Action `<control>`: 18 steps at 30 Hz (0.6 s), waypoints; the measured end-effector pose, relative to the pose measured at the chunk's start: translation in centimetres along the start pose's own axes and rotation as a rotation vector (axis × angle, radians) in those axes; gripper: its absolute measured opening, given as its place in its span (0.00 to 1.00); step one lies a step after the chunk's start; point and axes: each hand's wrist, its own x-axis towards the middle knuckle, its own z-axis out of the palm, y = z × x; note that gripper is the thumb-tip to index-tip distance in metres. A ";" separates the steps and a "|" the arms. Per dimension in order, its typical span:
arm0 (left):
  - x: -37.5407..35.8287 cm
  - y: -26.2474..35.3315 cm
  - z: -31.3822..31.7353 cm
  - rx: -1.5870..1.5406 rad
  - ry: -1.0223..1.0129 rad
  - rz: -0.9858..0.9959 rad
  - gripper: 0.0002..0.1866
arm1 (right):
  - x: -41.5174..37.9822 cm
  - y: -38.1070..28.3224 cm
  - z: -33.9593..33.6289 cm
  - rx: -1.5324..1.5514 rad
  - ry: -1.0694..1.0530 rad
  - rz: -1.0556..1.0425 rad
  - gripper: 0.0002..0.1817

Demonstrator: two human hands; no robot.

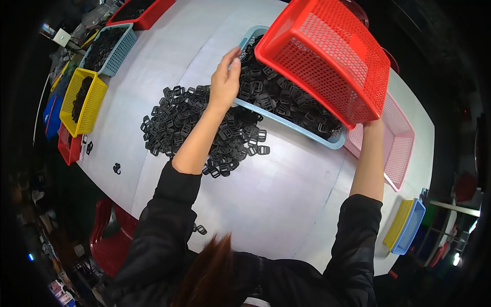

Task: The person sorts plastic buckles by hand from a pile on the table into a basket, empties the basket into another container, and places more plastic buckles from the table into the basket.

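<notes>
A red perforated basket (327,56) is tipped over a light blue basket (286,123), its underside toward me. My right hand (373,123) grips the red basket at its lower right corner, with most of the fingers hidden behind it. The blue basket holds many black plastic strap buckles (276,92). By its left end is my left hand (226,82), fingers stretched out along the rim and thumb apart. Below my left forearm spreads a loose pile of the same black buckles (179,123) on the white table (271,199).
A pink basket (401,148) stands right of the blue one. Stacked yellow and blue baskets (406,225) sit at the right edge. Along the left edge stand a yellow basket (94,105), another blue basket (120,53) and red ones (148,18). A dark red chair (110,240) is lower left.
</notes>
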 end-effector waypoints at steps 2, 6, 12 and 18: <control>-1.4 0.6 3.0 0.318 -0.189 0.243 0.25 | -0.8 -2.4 -0.6 0.082 -0.055 -0.082 0.25; -3.8 0.8 11.4 0.735 -0.632 0.649 0.30 | -4.9 -7.1 -3.4 0.198 -0.066 -0.118 0.26; -0.6 -1.4 20.6 0.928 -0.673 0.852 0.27 | -14.2 -10.9 -11.3 0.171 0.184 -0.168 0.26; 2.8 -2.5 22.4 1.057 -0.568 0.588 0.25 | -24.4 -12.8 -15.9 0.136 0.439 -0.187 0.26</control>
